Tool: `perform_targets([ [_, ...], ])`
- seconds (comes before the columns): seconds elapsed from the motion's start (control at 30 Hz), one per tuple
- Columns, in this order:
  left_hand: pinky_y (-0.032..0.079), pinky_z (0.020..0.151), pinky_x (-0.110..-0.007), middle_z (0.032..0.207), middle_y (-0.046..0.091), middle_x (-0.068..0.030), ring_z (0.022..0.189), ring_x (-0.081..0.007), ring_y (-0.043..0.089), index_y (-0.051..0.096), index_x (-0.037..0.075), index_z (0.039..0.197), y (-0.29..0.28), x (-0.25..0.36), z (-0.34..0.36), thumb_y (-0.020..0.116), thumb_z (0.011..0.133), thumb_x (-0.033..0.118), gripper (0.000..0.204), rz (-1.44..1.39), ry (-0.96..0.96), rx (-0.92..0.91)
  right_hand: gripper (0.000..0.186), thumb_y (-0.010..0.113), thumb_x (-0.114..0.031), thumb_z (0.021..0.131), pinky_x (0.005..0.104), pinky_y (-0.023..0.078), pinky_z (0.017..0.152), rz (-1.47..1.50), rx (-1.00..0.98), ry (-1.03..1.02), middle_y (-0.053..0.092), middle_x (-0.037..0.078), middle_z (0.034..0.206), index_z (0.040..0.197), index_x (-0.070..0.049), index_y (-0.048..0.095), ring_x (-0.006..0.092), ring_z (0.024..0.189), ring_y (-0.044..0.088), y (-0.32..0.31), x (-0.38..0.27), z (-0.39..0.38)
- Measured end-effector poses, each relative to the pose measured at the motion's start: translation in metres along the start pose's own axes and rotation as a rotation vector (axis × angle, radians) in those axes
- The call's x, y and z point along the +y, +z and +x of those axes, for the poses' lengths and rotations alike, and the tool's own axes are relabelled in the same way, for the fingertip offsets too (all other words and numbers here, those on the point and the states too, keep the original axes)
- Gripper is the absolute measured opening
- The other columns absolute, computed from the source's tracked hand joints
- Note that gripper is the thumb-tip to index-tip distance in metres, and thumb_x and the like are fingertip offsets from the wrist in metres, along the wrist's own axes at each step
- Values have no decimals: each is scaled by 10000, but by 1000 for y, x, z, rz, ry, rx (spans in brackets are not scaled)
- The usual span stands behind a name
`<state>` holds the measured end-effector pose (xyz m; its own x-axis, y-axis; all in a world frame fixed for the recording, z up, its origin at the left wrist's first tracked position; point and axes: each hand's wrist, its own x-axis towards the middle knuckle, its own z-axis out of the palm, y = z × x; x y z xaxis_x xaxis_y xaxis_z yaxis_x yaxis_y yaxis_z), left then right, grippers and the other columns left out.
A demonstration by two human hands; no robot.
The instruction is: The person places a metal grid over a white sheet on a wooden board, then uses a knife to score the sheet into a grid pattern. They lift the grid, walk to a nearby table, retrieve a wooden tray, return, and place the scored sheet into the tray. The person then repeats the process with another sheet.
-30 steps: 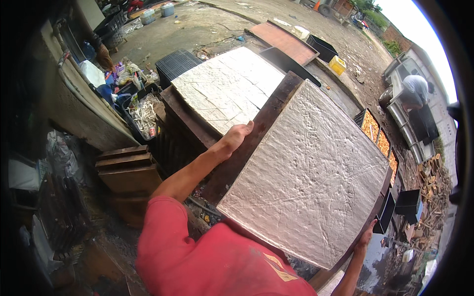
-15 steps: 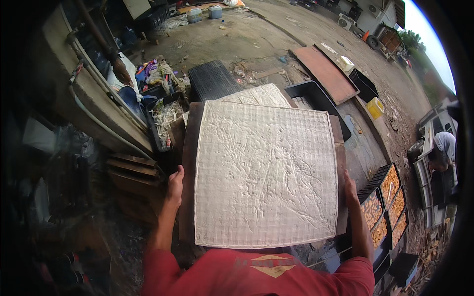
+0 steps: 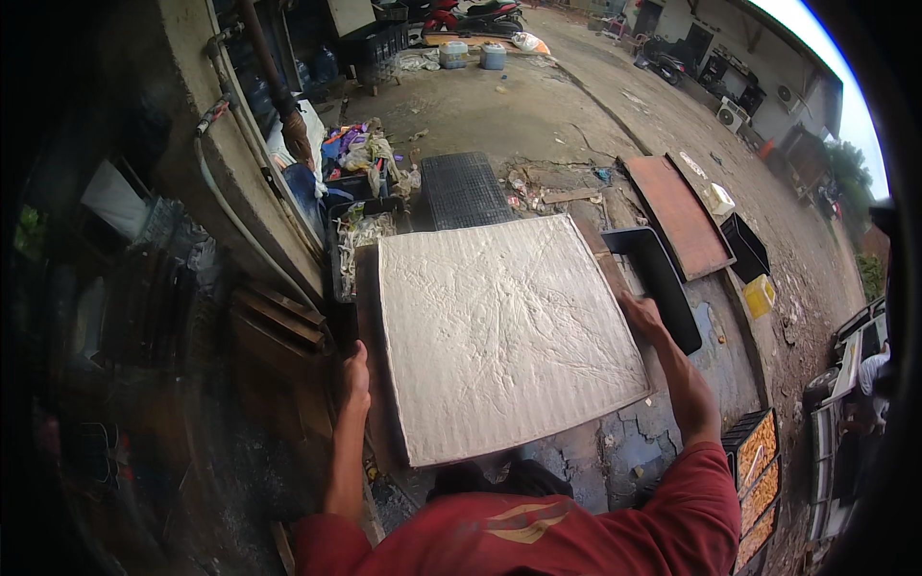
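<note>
A broad, square off-white slab with a creased, faintly gridded surface lies flat on a dark wooden board. I cannot tell whether it is wrapped in cloth. Along the board's left side, my left hand is closed with the thumb up. My right hand grips the opposite side, further from me, its fingers wrapped around the edge. The fingers under the board are hidden, as is whatever lies directly below the slab.
Stacked wooden boards stand at the left beside a pipe. Beyond the slab sit a black crate and a crate of pale scraps. To the right are a black tub, a reddish panel and crates of orange-brown pieces.
The board with its slab has turned and shifted away from me. My right hand has moved forward along with its edge. A second white slab behind it has dropped out of sight.
</note>
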<state>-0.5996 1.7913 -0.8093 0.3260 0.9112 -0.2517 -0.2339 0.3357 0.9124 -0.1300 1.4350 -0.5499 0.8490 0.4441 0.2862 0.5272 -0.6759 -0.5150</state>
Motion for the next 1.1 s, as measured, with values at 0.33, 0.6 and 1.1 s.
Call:
perform_targets([
  [0.33, 395, 1117, -417, 1374, 616, -218, 1297, -287, 557, 622, -95, 1300, -16, -25, 13, 486, 1051, 595, 747, 308, -43, 170, 738, 569, -598, 992, 510, 512, 795, -345, -31, -224, 679, 339, 859, 865, 116, 708, 443, 862, 706, 38, 30, 5],
  [0.6, 292, 1168, -599, 1431, 504, -351, 1353, -504, 433, 740, -32, 1120, -38, 90, -78, 465, 1064, 457, 565, 1186, 711, 692, 662, 582, -549, 999, 515, 512, 791, -417, -57, -370, 688, 326, 875, 887, 90, 715, 472, 863, 694, 37, 13, -16],
  [1.1, 461, 1057, -531, 1488, 560, -166, 1313, -338, 574, 439, 44, 1524, -190, -231, -271, 413, 1071, 585, 707, -553, -278, 751, 159, 640, -214, 1043, 244, 418, 517, 904, -899, 133, 638, 27, 758, 1034, -55, 642, 115, 594, 579, 40, 53, -359],
])
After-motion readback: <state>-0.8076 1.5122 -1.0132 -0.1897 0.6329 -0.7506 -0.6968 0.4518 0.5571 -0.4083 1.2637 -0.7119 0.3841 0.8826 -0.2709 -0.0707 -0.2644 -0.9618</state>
